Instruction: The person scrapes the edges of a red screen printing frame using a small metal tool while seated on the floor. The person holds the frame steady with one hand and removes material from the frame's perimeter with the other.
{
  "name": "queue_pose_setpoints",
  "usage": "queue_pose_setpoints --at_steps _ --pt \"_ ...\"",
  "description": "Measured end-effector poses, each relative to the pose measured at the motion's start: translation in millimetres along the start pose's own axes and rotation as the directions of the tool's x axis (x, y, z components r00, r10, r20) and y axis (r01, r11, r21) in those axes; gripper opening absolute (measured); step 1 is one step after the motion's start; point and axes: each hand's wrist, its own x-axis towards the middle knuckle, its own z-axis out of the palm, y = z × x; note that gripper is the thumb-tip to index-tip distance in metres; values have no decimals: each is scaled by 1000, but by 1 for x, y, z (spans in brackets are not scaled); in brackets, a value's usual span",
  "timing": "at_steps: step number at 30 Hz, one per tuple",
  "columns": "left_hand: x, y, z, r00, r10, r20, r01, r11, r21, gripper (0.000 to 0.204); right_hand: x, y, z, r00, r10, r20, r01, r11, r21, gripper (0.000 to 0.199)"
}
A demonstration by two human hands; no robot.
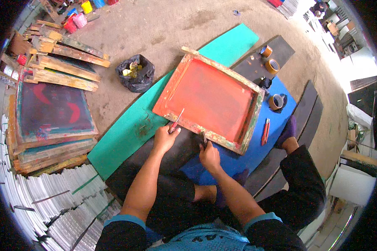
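Note:
A wooden screen frame with a red mesh lies on the floor mats before me. My left hand grips a red-handled screwdriver, its tip against the frame's near edge. My right hand holds a small dark tool against the same near rail, a little to the right. Both forearms come up from the lower edge.
Green, blue and black mats cover the ground. Tape rolls and a red tool lie right of the frame. A black waste bag sits behind. Stacked wooden frames stand left, white sheets at lower left.

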Motion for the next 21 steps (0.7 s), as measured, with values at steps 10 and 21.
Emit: queue_pose_setpoints --at_steps 10,21 --pt "-5 25 -18 877 -191 442 410 778 -476 29 -10 -9 19 945 -326 16 326 945 -11 31" --pt "5 -4 -42 949 -305 75 289 754 -590 21 6 -63 33 856 -470 217 433 880 196 36"
